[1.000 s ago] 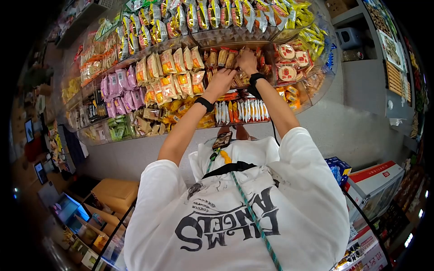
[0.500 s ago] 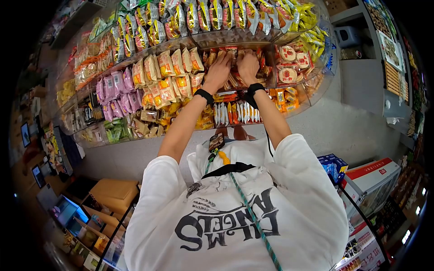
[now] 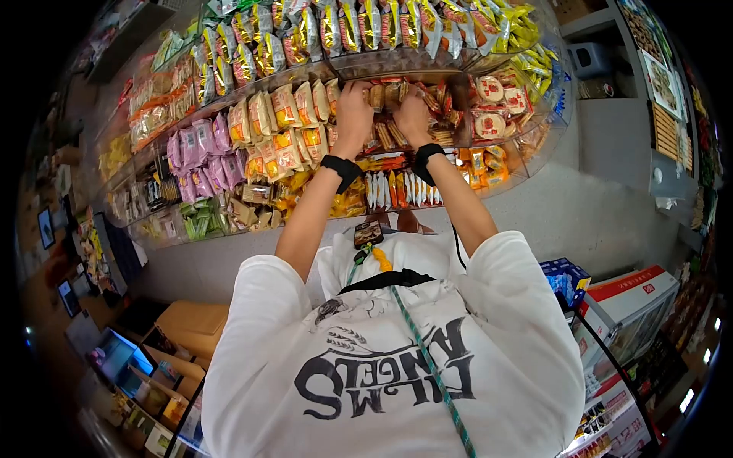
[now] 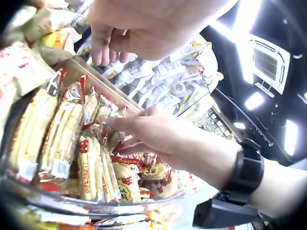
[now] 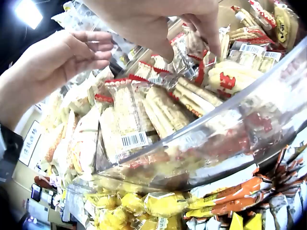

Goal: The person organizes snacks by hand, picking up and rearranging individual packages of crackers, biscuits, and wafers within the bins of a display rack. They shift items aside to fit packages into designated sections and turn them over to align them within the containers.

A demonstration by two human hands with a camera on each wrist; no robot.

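Observation:
Clear, red-ended packets of stick biscuits [image 5: 127,117] fill a compartment in the middle of the snack stand. My right hand [image 3: 413,118] reaches down into them. Its thumb and fingers are around a biscuit packet [image 5: 189,45] near the back in the right wrist view; the far fingers are partly hidden. At the compartment's left side is my left hand [image 3: 354,118], close to the cream-coloured bags. Its fingers are loosely bent with nothing between them, seen also in the right wrist view, where the left hand [image 5: 67,57] hovers over the bags. Several biscuit packets [image 4: 62,129] stand side by side near the front wall.
Cream-and-orange bags [image 3: 282,107] adjoin on the left, round red-and-white cracker packs [image 3: 489,122] on the right. Silver-and-yellow bags [image 3: 366,27] line the tier behind. A clear plastic wall [image 5: 192,139] edges the compartment, with white and orange sachets [image 3: 401,189] below it.
My left hand has come away from the biscuit packets and moved left toward the cream bags. My right hand stays among the packets, shifted slightly toward me.

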